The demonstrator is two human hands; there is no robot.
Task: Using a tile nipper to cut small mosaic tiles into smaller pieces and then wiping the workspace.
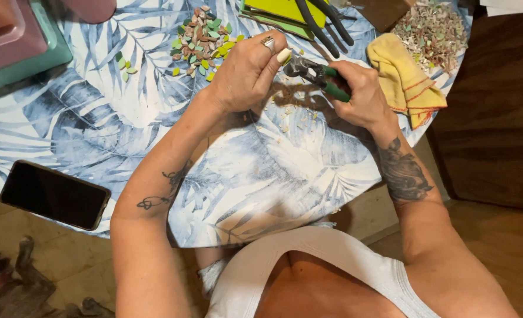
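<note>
**tilefan:** what's on the feed right now?

**me:** I'm watching from the head cam. One pair of green-handled nippers (319,78) sits in the right hand (361,97), fingers wrapped tight round the handles. The left hand (246,73) is pinched at the nipper head, thumb and forefinger closed together; whatever's between them is too small for me to make out.

**tilefan:** how much stuff is on the table?

**me:** Round leaf-print table (126,129). One loose heap of green and brown leaf-shaped tile pieces (202,41) just beyond the left hand, too many to count, plus three strays off to its left. Pale crumbs (288,115) under the hands. One yellow cloth (405,79), one dark phone (54,194) near the edge, one second pile of shards (435,32) top right.
</note>
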